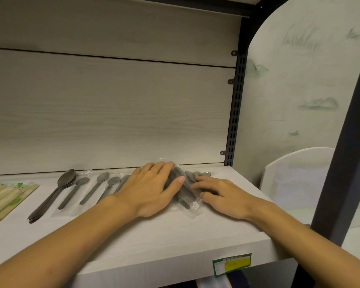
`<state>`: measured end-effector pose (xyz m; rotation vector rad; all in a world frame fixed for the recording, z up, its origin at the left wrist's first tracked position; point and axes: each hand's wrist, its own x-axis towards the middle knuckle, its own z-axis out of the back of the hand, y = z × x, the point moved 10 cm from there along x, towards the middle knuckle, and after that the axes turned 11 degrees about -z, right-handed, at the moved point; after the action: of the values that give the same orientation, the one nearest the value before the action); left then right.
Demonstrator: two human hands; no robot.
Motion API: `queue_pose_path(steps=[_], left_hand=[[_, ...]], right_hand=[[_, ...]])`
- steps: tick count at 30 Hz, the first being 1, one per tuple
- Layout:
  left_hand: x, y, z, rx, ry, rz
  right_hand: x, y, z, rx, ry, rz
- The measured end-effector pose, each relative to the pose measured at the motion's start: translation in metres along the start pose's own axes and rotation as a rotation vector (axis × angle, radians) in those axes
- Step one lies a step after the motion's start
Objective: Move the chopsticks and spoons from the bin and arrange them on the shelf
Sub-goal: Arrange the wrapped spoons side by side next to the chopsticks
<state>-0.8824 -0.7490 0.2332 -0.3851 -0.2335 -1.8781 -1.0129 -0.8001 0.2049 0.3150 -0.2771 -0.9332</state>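
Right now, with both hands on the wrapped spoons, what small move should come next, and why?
Probably slide the wrapped spoon bundle leftward into line with the spoon row. It lies skewed under the left hand and right hand, while the others lie roughly parallel on the shelf.

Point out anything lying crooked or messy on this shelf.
The clear-wrapped grey spoon packets under the left hand and right hand lie heaped and overlapping, unlike the wrapped spoons lined up side by side to their left.
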Motion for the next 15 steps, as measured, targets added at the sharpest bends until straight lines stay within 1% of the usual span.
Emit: queue_pose_path(steps=[3,5,7,10,12,15], left_hand=[[0.005,-0.010,-0.012,-0.091,0.085,-0.062],[0.006,-0.015,-0.025,-0.035,0.171,-0.125],[0.007,-0.012,-0.033,-0.010,0.210,-0.125],[0.009,-0.006,-0.031,-0.072,0.152,-0.127],[0.008,-0.005,-0.030,-0.081,0.145,-0.124],[0.006,-0.011,-0.024,-0.035,0.129,-0.118]], right_hand=[[0.002,0.000,-0.003,-0.006,-0.011,-0.001],[0.003,-0.005,0.001,-0.054,-0.050,-0.020],[0.004,-0.015,0.008,-0.086,-0.106,-0.080],[0.005,-0.028,0.018,-0.080,-0.199,-0.132],[0.005,-0.032,0.025,-0.054,-0.255,-0.159],[0.003,-0.040,0.027,-0.124,-0.279,-0.235]])
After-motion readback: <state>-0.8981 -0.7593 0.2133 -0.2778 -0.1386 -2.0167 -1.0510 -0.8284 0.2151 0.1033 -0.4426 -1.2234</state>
